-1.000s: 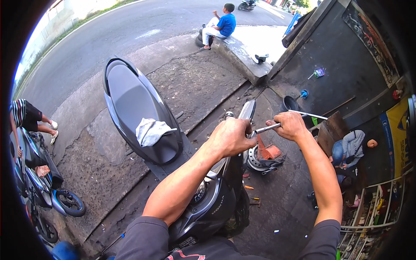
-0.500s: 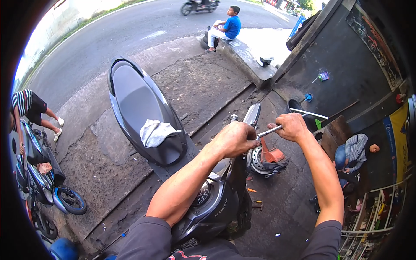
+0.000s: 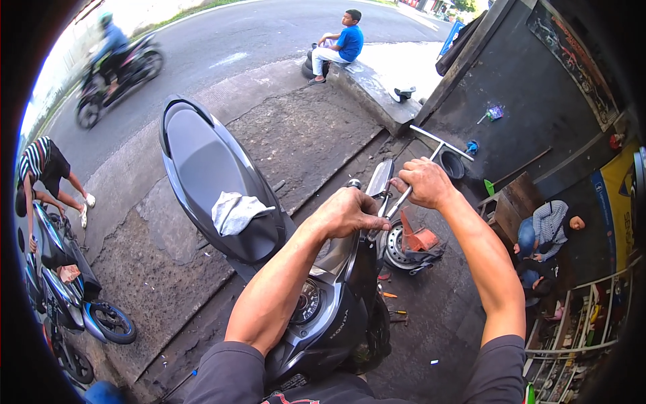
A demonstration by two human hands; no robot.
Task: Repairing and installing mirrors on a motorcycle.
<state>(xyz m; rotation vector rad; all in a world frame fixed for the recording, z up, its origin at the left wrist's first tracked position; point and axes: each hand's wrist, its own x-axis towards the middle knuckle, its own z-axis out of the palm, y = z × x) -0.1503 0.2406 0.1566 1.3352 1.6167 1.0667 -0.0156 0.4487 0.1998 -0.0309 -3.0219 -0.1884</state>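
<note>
A T-handle wrench (image 3: 426,152) slants down from its crossbar toward the scooter's handlebar area. My right hand (image 3: 428,183) is closed around its shaft, below the crossbar. Closed at the lower end is my left hand (image 3: 351,213), thumb and fingers on either side of the tip; what the tip meets is hidden. Just past my left hand, a mirror (image 3: 382,178) stands out from the grey-black scooter (image 3: 336,313). Its round gauge (image 3: 307,300) shows beside my left forearm. A pale cloth (image 3: 235,213) lies crumpled on the scooter's dark seat (image 3: 202,161).
A wheel hub (image 3: 397,250) and an orange-handled tool (image 3: 389,295) lie on the floor to the right. A dark bucket (image 3: 452,165) stands farther off. One person (image 3: 350,44) sits by the road; another bends over a parked motorbike (image 3: 67,269) at left. Someone sits at right near shelves.
The wrench has swung, its crossbar now standing up beyond my right hand. Both hands have shifted slightly left in view. On the road, a motorbike appears at far left; earlier one was at top centre.
</note>
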